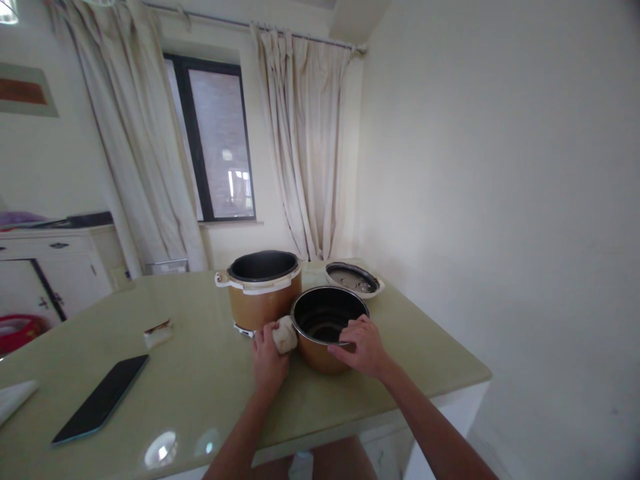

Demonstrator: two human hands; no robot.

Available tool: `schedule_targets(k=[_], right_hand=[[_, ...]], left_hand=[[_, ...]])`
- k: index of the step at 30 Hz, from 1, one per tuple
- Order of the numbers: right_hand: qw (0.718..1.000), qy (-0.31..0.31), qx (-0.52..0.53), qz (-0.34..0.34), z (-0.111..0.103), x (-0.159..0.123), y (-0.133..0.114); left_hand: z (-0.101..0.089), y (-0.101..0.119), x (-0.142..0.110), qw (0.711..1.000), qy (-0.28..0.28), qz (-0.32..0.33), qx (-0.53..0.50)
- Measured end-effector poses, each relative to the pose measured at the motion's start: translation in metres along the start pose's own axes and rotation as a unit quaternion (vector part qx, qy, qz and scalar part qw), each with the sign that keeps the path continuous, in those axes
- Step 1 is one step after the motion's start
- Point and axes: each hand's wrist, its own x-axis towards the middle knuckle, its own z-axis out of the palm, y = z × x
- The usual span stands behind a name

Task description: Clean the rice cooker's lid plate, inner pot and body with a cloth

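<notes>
My right hand (361, 347) grips the near right rim of a dark-lined inner pot (324, 360) with a golden-brown outside, fingers over the edge and thumb outside. In my left hand (270, 360) is a bunched whitish cloth (285, 335), held against the pot's left side. Just behind my left hand stands the golden-brown cooker body (260, 303), its white collar around a dark opening. The cooker's lid (353, 279) lies behind the inner pot, its underside facing up.
A dark tablet-like slab (103, 400) lies on the greenish tabletop (200, 373) at left, with a small packet (158, 331) beyond it. A white object (15, 399) sits at the left edge. The wall (500, 200) runs along the right side.
</notes>
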Motion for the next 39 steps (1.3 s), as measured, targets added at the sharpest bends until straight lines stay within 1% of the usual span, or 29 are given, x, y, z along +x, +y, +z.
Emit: schedule_targets(k=[11, 13, 15, 17, 20, 22, 24, 26, 28, 30, 32, 35, 37, 39], right_hand=[[0.999, 0.0, 0.027, -0.017, -0.003, -0.007, 0.002], [0.999, -0.004, 0.029, -0.024, -0.004, -0.008, 0.002], [0.999, -0.014, 0.026, -0.023, -0.007, -0.009, 0.002], [0.999, -0.04, 0.017, -0.018, -0.012, -0.008, 0.001], [0.994, -0.104, -0.014, 0.008, -0.022, -0.004, -0.003], [0.988, -0.144, -0.042, 0.037, -0.029, 0.001, -0.011], [0.983, -0.165, -0.064, 0.054, -0.031, 0.008, -0.025], [0.982, -0.166, -0.073, 0.048, -0.027, 0.017, -0.044], [0.983, -0.16, -0.08, 0.047, -0.016, 0.028, -0.066], [0.977, -0.163, -0.102, 0.087, -0.001, 0.039, -0.085], [0.971, -0.161, -0.12, 0.13, 0.014, 0.048, -0.099], [0.969, -0.147, -0.127, 0.156, 0.025, 0.052, -0.105], [0.97, -0.145, -0.126, 0.15, 0.025, 0.049, -0.103], [0.973, -0.146, -0.125, 0.13, 0.019, 0.043, -0.099]], left_hand=[[-0.002, 0.001, 0.01, 0.998, -0.032, -0.052, -0.01], [-0.003, 0.001, 0.011, 0.998, -0.031, -0.055, -0.01], [-0.003, -0.001, 0.012, 0.999, -0.027, -0.043, -0.015], [-0.004, -0.004, 0.013, 0.999, -0.025, -0.023, -0.025], [-0.004, -0.012, 0.014, 0.998, -0.038, -0.003, -0.044], [-0.005, -0.016, 0.014, 0.997, -0.055, 0.003, -0.052], [-0.005, -0.019, 0.013, 0.996, -0.064, 0.007, -0.056], [-0.006, -0.02, 0.009, 0.996, -0.065, 0.008, -0.066], [-0.008, -0.019, 0.002, 0.995, -0.057, 0.01, -0.085], [-0.011, -0.016, -0.008, 0.993, -0.046, 0.008, -0.113], [-0.013, -0.012, -0.02, 0.987, -0.049, 0.0, -0.151], [-0.017, -0.004, -0.033, 0.976, -0.079, -0.016, -0.204], [-0.017, 0.001, -0.035, 0.971, -0.085, -0.026, -0.224], [-0.016, 0.003, -0.031, 0.968, -0.071, -0.031, -0.239]])
